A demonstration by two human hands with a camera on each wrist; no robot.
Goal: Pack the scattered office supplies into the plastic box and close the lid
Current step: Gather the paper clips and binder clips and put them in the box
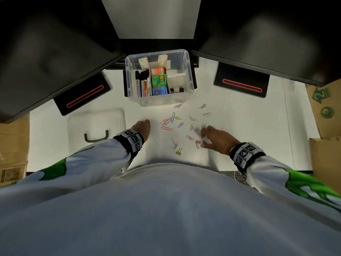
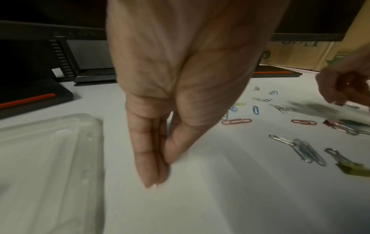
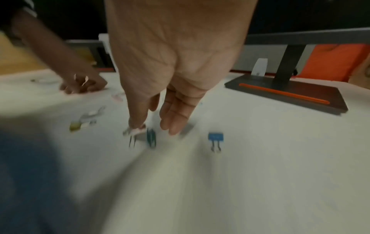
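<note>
The clear plastic box [image 1: 186,58] stands open at the back centre, holding markers, small coloured boxes and black clips. Its lid [image 1: 96,124] lies flat at the left, and shows as the lid [image 2: 50,158] beside my left hand. Coloured paper clips [image 1: 167,122] lie scattered in front of the box. My left hand [image 1: 145,122] points straight fingers [image 2: 148,174] down at the bare table and holds nothing. My right hand [image 1: 203,138] reaches down with loose fingers. One right fingertip [image 3: 136,121] touches a pink binder clip [image 3: 135,131], next to a green one [image 3: 151,137].
A blue binder clip [image 3: 215,137] lies right of my right hand and a yellow one [image 1: 179,151] near the front edge. Two black monitor bases [image 1: 83,95] [image 1: 241,83] flank the box. Cardboard boxes [image 1: 326,111] stand at both table ends.
</note>
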